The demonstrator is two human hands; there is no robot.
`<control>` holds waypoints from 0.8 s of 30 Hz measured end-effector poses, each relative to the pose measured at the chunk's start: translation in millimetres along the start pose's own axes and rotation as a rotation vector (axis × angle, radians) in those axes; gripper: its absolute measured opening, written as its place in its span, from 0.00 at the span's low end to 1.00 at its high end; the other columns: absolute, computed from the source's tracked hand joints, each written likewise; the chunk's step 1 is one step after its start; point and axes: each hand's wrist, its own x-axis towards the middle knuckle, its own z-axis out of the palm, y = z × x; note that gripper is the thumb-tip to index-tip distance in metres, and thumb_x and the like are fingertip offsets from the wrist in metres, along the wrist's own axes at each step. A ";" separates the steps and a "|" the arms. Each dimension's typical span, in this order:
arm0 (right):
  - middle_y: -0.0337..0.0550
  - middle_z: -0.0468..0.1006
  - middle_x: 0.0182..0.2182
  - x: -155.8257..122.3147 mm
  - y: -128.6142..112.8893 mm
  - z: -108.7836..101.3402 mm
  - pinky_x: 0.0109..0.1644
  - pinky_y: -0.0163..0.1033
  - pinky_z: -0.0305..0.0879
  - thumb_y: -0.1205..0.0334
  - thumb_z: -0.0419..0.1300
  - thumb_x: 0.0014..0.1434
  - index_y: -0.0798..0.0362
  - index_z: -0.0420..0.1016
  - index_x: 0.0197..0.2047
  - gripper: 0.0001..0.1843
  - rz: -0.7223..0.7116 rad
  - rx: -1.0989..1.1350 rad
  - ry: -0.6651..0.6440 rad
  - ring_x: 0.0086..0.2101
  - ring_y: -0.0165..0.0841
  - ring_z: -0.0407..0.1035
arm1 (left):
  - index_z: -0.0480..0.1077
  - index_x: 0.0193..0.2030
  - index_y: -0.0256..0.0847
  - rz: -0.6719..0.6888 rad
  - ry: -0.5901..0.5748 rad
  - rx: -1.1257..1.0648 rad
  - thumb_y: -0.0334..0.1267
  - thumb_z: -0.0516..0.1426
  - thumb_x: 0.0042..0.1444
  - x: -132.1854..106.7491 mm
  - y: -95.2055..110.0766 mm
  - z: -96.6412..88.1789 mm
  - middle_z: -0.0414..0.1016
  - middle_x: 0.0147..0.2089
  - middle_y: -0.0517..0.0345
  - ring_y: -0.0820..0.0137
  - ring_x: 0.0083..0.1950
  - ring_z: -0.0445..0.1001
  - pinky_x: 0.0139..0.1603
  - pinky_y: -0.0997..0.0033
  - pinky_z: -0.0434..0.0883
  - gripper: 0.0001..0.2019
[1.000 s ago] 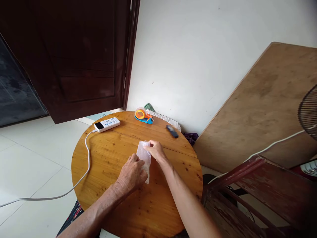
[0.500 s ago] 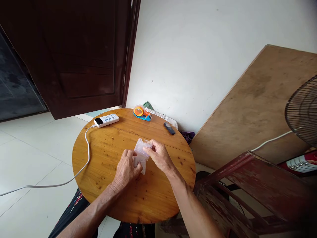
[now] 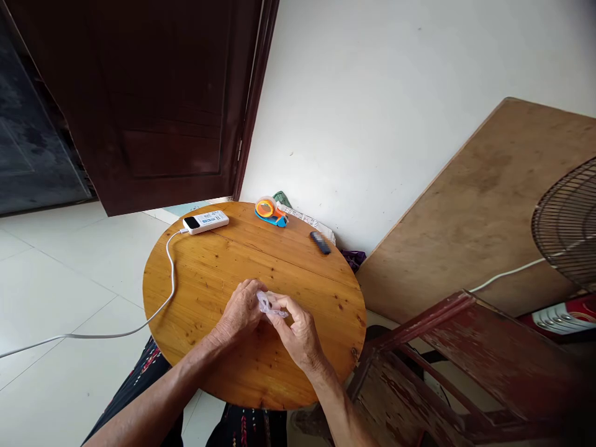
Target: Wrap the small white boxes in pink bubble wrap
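Note:
Between my two hands, above the round wooden table (image 3: 205, 298), is a crumpled piece of clear bubble wrap (image 3: 265, 303). My left hand (image 3: 243, 308) is closed around its left side, with the fingertips partly hidden behind it. From the right, my right hand (image 3: 298, 329) pinches the wrap between thumb and fingers. A small dark spot shows at the middle of the wrap; I cannot make out what it is.
At the table's far side stand a white power bank (image 3: 207, 222) with a white cable (image 3: 173, 273), an orange and blue tape dispenser (image 3: 272, 212) and a dark, blurred-out object (image 3: 320, 243). A wooden chair (image 3: 493, 360) and a fan (image 3: 565, 223) are at the right.
The bubble wrap lay spread out on the table; now it is bunched up between my hands. My right hand has come lower and nearer to my left. The view has shifted slightly.

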 end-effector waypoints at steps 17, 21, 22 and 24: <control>0.47 0.79 0.48 -16.5 20.0 7.3 0.55 0.41 0.67 0.71 0.54 0.59 0.47 0.69 0.38 0.08 -0.168 -0.118 0.019 0.50 0.37 0.73 | 0.73 0.47 0.41 0.309 -0.252 0.083 0.31 0.57 0.55 0.6 -8.2 -31.9 0.75 0.57 0.48 0.64 0.56 0.74 0.57 0.65 0.70 0.13; 0.44 0.80 0.40 -2.8 11.6 2.1 0.48 0.38 0.68 0.62 0.57 0.62 0.49 0.69 0.36 0.02 0.039 -0.029 0.093 0.42 0.37 0.75 | 0.73 0.42 0.38 0.133 -0.249 -0.040 0.37 0.59 0.51 5.5 -3.4 -31.7 0.76 0.35 0.58 0.71 0.34 0.73 0.35 0.75 0.69 0.12; 0.42 0.79 0.35 2.9 11.2 0.8 0.43 0.36 0.68 0.59 0.58 0.61 0.50 0.69 0.35 0.05 0.114 -0.017 0.099 0.37 0.36 0.74 | 0.73 0.40 0.37 0.055 -0.262 -0.061 0.38 0.59 0.50 7.2 -2.7 -31.8 0.72 0.30 0.62 0.73 0.29 0.69 0.30 0.76 0.65 0.11; 0.37 0.74 0.27 15.1 13.9 -0.5 0.33 0.33 0.64 0.55 0.59 0.59 0.51 0.68 0.34 0.09 0.242 0.039 0.076 0.28 0.32 0.69 | 0.71 0.33 0.37 -0.093 -0.276 -0.081 0.41 0.58 0.49 11.4 -2.1 -31.3 0.66 0.25 0.65 0.74 0.26 0.64 0.26 0.77 0.60 0.09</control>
